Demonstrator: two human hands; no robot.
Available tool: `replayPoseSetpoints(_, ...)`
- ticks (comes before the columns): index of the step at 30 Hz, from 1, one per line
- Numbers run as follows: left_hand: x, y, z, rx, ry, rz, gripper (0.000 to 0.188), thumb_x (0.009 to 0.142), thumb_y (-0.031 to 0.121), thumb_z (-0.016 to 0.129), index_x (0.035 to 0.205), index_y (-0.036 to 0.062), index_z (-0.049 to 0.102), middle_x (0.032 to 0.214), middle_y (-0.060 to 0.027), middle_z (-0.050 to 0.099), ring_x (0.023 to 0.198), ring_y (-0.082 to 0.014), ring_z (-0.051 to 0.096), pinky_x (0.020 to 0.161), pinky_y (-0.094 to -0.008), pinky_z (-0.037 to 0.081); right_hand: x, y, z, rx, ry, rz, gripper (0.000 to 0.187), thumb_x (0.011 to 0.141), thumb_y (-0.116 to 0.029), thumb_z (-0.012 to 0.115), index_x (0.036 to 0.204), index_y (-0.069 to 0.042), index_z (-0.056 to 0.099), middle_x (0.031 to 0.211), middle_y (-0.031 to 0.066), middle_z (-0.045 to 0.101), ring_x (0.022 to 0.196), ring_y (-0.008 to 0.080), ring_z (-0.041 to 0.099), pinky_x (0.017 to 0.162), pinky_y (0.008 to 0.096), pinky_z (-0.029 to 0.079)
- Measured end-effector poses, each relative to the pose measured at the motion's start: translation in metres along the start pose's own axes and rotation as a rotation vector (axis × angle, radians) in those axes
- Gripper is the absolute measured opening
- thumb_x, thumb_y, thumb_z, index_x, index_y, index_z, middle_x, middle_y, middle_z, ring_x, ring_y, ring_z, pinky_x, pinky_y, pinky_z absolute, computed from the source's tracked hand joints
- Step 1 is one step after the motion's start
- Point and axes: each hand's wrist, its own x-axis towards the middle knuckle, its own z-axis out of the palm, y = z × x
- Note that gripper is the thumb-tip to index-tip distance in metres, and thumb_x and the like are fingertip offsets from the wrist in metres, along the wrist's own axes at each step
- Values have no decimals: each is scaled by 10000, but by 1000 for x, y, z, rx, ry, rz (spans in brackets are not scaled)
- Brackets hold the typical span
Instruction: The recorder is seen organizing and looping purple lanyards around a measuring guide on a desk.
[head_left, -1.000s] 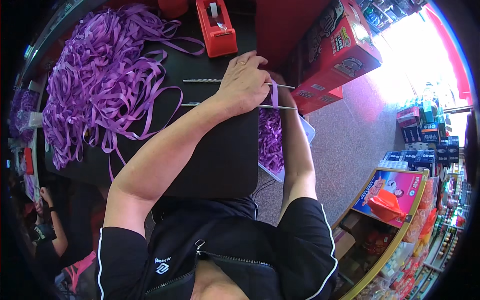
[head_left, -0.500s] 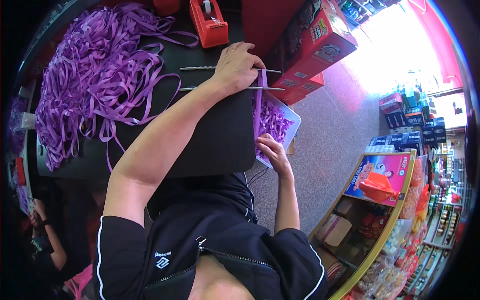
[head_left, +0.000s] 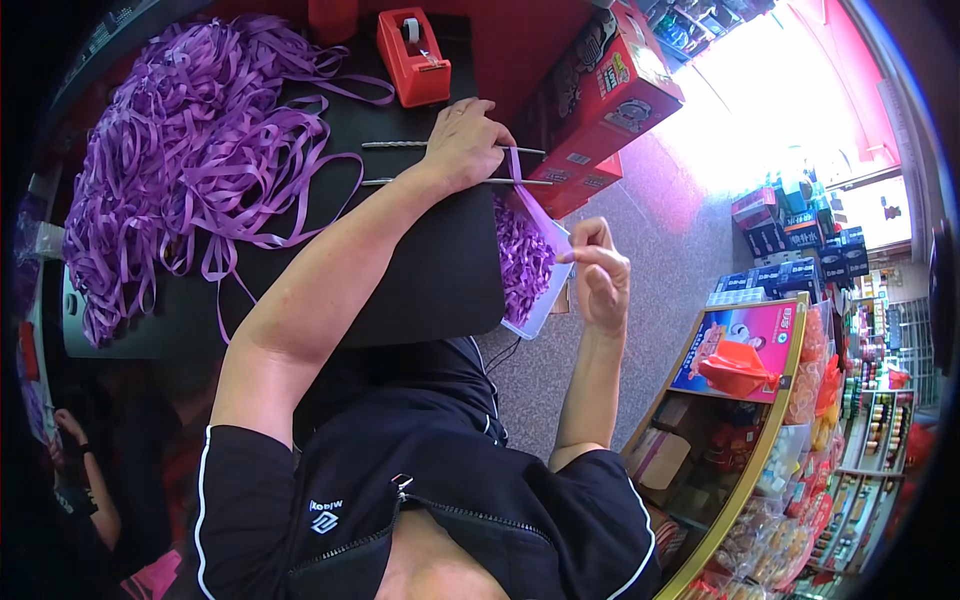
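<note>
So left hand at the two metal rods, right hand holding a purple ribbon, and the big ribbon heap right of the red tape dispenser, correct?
Not quite: the big ribbon heap lies left of the red tape dispenser, as the head view shows. The left hand is at the two metal rods and the right hand holds a purple ribbon.

Bright light (head_left: 760, 85) washes the speckled grey floor (head_left: 665, 235) near stocked shelves (head_left: 868, 470).

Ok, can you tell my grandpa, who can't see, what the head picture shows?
A person's right hand pinches a purple ribbon stretched from two rods under the left hand. A ribbon heap and red tape dispenser sit on a black table.
</note>
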Motion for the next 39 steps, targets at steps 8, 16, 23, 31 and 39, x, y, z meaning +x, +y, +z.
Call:
replayPoseSetpoints(8, 0, 2, -3, -5, -11, -15, 263, 745, 161, 580, 960, 187, 729, 1353, -144, 462, 1317, -304, 344, 1095, -410, 242, 83, 5, 10, 220, -4, -66, 388, 850, -385, 661, 876, 2, 653, 946, 55, 451, 866, 150, 427, 799, 271, 364)
replayPoseSetpoints(16, -1, 7, -5, -23, -23, -39, 260, 749, 159, 578, 958, 191, 731, 1366, -145, 456, 1323, -305, 336, 1098, -415, 237, 33, -10, 0, -43, -129, 24, 253, 745, -277, 729, 767, -32, 667, 883, 53, 454, 863, 174, 428, 759, 297, 330)
replayPoseSetpoints(23, 0, 1, 0, -4, -12, -19, 268, 749, 169, 570, 961, 194, 732, 1362, -145, 459, 1314, -304, 345, 1092, -415, 245, -44, -4, 2, -449, -138, 326, 161, 708, -99, 748, 849, -33, 705, 862, 37, 493, 864, 181, 486, 770, 319, 387)
replayPoseSetpoints(31, 1, 3, -2, 8, -32, -11, 294, 752, 180, 556, 991, 190, 727, 1374, -140, 449, 1327, -299, 331, 1097, -419, 237, -63, 19, 3, -537, -50, 218, 174, 728, -101, 741, 894, -55, 719, 848, 46, 517, 852, 188, 513, 747, 318, 409)
replayPoseSetpoints(39, 1, -2, -1, 17, -40, -22, 297, 756, 184, 549, 995, 197, 726, 1376, -137, 447, 1327, -291, 331, 1098, -420, 234, -36, -9, 7, -285, -27, 192, 162, 756, -142, 741, 894, -58, 730, 847, 13, 487, 821, 142, 476, 698, 281, 386)
